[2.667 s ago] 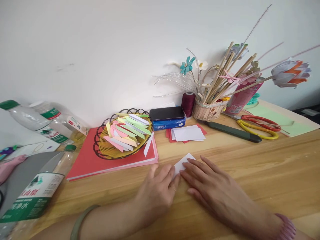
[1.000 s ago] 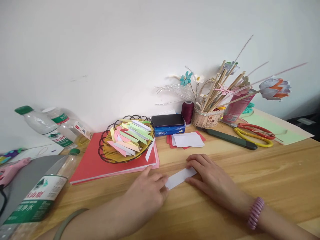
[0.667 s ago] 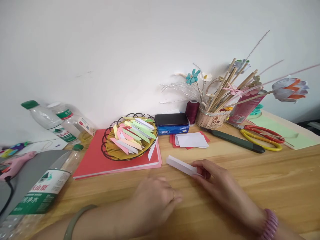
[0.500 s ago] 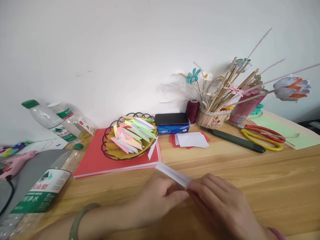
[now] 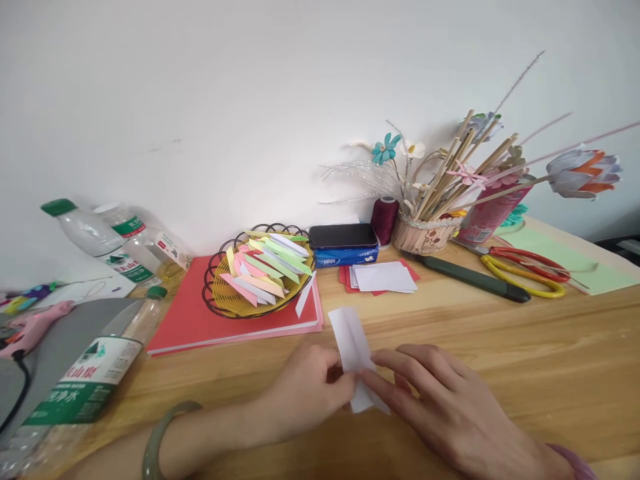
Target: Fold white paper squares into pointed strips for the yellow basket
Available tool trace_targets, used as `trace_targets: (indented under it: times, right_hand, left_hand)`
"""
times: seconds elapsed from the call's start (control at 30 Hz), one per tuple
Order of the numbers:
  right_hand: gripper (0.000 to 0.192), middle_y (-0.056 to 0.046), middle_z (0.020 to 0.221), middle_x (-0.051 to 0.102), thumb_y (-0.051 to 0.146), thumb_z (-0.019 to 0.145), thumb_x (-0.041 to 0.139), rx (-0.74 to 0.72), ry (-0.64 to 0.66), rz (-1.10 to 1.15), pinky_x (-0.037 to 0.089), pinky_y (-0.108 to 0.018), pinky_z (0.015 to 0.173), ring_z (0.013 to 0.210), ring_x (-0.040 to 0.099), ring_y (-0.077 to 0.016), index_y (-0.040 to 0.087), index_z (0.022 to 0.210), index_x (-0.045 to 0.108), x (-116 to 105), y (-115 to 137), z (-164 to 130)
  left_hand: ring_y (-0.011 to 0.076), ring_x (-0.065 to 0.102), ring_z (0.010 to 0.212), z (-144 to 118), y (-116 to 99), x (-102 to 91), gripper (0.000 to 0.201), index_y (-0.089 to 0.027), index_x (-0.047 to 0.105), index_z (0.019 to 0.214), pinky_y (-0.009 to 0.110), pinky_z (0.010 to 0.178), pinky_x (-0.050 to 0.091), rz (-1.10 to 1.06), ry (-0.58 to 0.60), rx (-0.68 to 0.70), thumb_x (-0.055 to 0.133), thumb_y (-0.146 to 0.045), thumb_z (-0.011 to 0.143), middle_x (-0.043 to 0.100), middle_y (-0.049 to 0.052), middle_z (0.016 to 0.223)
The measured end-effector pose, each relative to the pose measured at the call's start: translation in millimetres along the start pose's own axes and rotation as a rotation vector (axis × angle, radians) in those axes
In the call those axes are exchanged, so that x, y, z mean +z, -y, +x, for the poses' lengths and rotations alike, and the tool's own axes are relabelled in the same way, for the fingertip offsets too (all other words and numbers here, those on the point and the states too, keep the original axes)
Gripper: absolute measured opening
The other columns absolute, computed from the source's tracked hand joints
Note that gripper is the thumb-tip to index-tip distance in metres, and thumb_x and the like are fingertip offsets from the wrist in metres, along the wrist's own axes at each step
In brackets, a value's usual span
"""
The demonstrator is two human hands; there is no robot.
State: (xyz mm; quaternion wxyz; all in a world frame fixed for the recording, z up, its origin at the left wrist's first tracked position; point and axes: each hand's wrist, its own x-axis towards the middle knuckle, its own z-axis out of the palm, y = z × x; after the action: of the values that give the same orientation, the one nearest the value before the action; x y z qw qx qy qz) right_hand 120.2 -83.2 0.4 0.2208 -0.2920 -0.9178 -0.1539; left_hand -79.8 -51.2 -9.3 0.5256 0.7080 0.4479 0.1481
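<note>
Folded white paper strip [image 5: 354, 347] lies on the wooden table [image 5: 500, 353], near edge centre, pointing away from me, with its near end lifted a little between my two hands. My left hand [image 5: 305, 390] pinches the near part of the strip from the left, thumb and forefinger pressed together on it. My right hand [image 5: 440, 400] meets it from the right, forefinger tip pressed on the strip, the other fingers loosely spread over the table.

Judged procedure for a clean fold:
1. Keep the long edges aligned before pressing; I check both sides along the centre crease.
2. Hold the strip with the left pinch while the right forefinger does the creasing.
3. Press from the near end toward the far end, so no bulge forms.
4. Keep the strip flat on the table; thin paper skews easily.

Surroundings: the wire basket [image 5: 220, 303] of coloured folded pieces sits far left on red card sheets [image 5: 185, 320]; a stack of white squares [image 5: 385, 277] lies far of the strip; scissors [image 5: 525, 270] lie far right, well apart.
</note>
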Motion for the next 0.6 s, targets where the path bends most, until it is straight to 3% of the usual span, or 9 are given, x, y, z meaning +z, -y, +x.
trace_targets:
  times: [0.1,0.23,0.3,0.37,0.47,0.6]
  right_hand:
    - [0.037,-0.005,0.109,0.065,0.014,0.093,0.028,-0.063,-0.018,-0.02,0.047,-0.032,0.082,0.103,0.052,-0.017,0.02,0.105,0.063,2,-6,-3]
    - [0.043,-0.004,0.099,0.068,0.008,0.092,0.024,-0.059,-0.096,0.041,0.045,-0.033,0.083,0.098,0.056,-0.0171,0.019,0.093,0.066,10,-6,-7]
    - [0.043,-0.006,0.09,0.069,0.009,0.093,0.024,-0.046,-0.046,0.066,0.047,-0.034,0.075,0.086,0.059,-0.0182,0.016,0.089,0.065,13,-7,-9]
    - [0.041,-0.007,0.082,0.067,0.011,0.093,0.025,0.008,0.035,0.099,0.048,-0.034,0.067,0.074,0.059,-0.0181,0.015,0.083,0.064,16,-8,-10]
    - [0.031,-0.007,0.082,0.064,0.015,0.093,0.032,0.08,0.14,0.162,0.048,-0.033,0.064,0.073,0.057,-0.0177,0.016,0.085,0.062,21,-12,-14]
    - [0.022,-0.006,0.087,0.062,0.017,0.091,0.039,0.144,0.175,0.222,0.047,-0.033,0.068,0.078,0.056,-0.0174,0.017,0.09,0.061,26,-16,-19]
  left_hand:
    - [0.0072,0.033,0.047,1,-1,-2.9,0.023,-0.014,0.047,0.055,0.02,0.042,0.022,0.214,-0.024,-0.001,0.043,-0.021,0.076,0.039,-0.005,0.05]
    - [0.0094,0.047,0.054,4,2,-3.3,0.014,-0.015,0.054,0.067,0.019,0.049,0.032,0.413,-0.141,0.094,0.052,-0.023,0.078,0.052,-0.004,0.059]
    - [0.0126,0.054,0.067,6,7,-1.6,0.007,-0.015,0.056,0.082,0.022,0.058,0.04,0.593,-0.259,0.218,0.056,-0.021,0.078,0.06,-0.001,0.076]
    - [0.015,0.056,0.08,8,14,0.7,0.01,-0.015,0.056,0.091,0.025,0.065,0.043,0.837,-0.355,0.446,0.052,-0.017,0.082,0.061,0.003,0.092]
    - [0.0149,0.055,0.087,12,27,4.0,0.014,-0.018,0.059,0.093,0.028,0.071,0.044,1.105,-0.357,0.823,0.046,-0.015,0.089,0.061,0.003,0.103]
    - [0.0166,0.054,0.091,13,33,4.8,0.016,-0.016,0.063,0.08,0.033,0.08,0.042,1.161,-0.405,0.964,0.049,-0.013,0.088,0.065,0.002,0.098]
